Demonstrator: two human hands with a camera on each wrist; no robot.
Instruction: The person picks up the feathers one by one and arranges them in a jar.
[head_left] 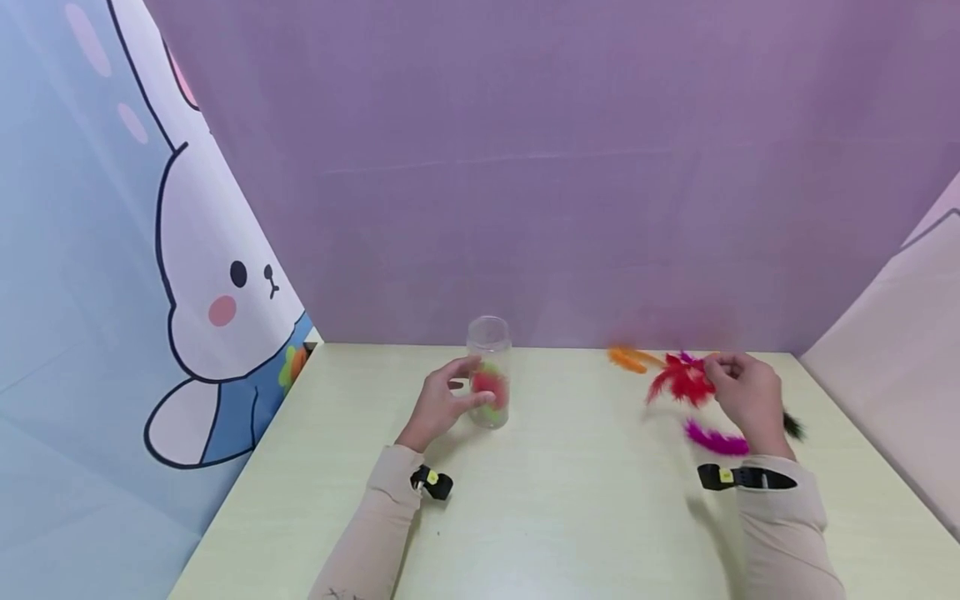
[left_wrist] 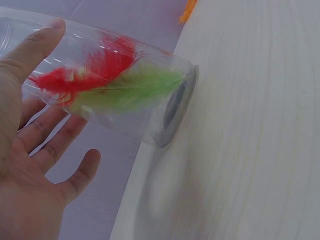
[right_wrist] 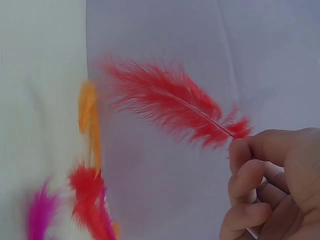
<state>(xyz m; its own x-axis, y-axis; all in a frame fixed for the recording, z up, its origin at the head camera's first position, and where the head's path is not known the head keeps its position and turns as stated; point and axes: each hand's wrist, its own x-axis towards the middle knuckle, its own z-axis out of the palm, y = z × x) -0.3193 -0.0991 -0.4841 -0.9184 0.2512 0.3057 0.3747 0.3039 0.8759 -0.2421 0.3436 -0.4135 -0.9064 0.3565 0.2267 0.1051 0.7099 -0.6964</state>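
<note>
Here, left hand (head_left: 442, 403) around jar (head_left: 491, 339)

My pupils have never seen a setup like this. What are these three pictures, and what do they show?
There is no robot: a person works bare-handed. The wide picture comes from a camera worn on the head; the two close ones come from small wrist cameras. The left hand holds a clear jar containing red and green feathers. The right hand pinches a single red feather by its end. On the pale table lie more feathers: orange, red, purple and dark.
</note>
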